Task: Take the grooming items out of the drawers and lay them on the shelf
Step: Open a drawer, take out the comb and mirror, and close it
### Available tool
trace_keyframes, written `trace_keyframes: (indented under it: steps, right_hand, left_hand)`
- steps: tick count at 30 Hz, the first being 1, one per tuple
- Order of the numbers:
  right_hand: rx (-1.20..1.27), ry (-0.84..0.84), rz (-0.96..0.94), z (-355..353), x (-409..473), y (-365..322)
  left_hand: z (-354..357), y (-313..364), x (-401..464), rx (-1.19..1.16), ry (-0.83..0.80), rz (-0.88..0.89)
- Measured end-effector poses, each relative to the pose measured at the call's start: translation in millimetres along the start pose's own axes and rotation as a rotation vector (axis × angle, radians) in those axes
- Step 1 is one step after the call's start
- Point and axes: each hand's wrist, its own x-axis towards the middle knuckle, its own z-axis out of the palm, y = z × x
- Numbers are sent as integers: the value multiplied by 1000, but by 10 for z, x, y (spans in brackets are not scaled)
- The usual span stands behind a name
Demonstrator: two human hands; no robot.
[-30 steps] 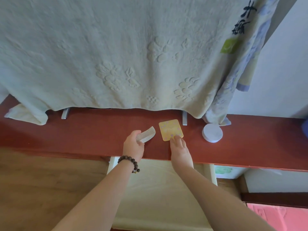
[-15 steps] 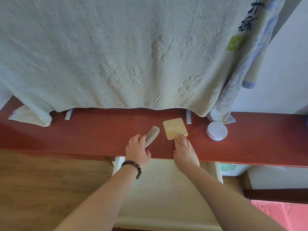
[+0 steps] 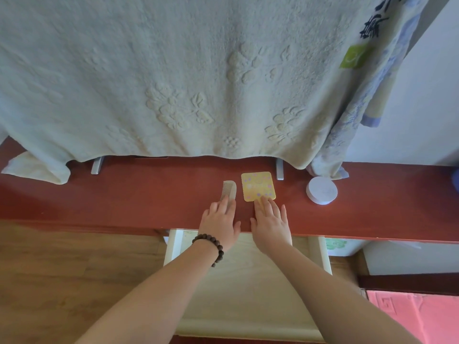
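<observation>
On the shelf (image 3: 124,194), comb (image 3: 229,191) lies flat under left fingers (image 3: 227,203)

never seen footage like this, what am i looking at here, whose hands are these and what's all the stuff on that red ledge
There is no machine here. A person wears a camera on their head, so the one picture looks forward and down along their own arms.

The left hand, with a bead bracelet on its wrist, rests its fingertips on a pale comb. The right hand touches the near edge of a yellow square card. Both items lie flat on the red shelf; neither is gripped. A round white container sits further right. A cream towel hangs behind, and an open drawer shows below the shelf.
</observation>
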Motion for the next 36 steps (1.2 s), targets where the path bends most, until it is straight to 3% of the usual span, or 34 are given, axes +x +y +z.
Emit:
trace_keyframes:
  steps: [15, 29, 36]
  right_hand:
    - [87, -27, 6, -111, 50, -56]
    - [52, 2, 95, 370, -1709, -220]
    - [-10, 12, 296, 739, -2534, -235]
  left_hand:
    - [-113, 90, -27, -131, -7, -163]
    - [272, 14, -1829, -177, -59, -103]
    - [659, -46, -2606, -59, -39, -220]
